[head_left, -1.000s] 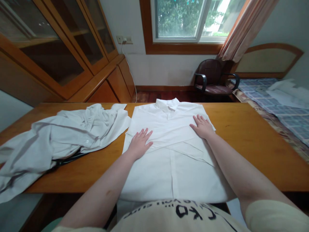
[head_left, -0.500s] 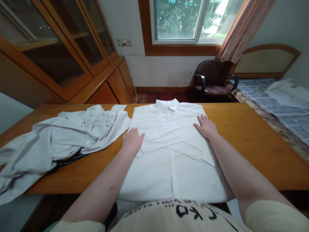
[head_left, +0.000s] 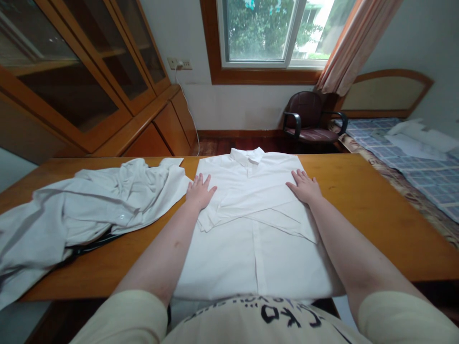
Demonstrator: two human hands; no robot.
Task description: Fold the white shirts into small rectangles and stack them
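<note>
White shirt (head_left: pixel 251 229) lies flat at the centre of the wooden table (head_left: pixel 376 210), collar at the far edge, hem at the near edge, sleeves folded across the chest. Left hand (head_left: pixel 199 192) is palm down on the shirt's far-left shoulder edge, fingers spread flat, gripping nothing. Right hand (head_left: pixel 304 187) is palm down on the far-right shoulder edge, fingers also spread, nothing held. Both just press the cloth. Crumpled clothes (head_left: pixel 93 210) are heaped on the left of the table, just beside the shirt; contact with the left hand cannot be told. Beyond the table: dark chair (head_left: pixel 310 117), bed (head_left: pixel 423 167) at right, wooden cabinet (head_left: pixel 89 81) far left.
</note>
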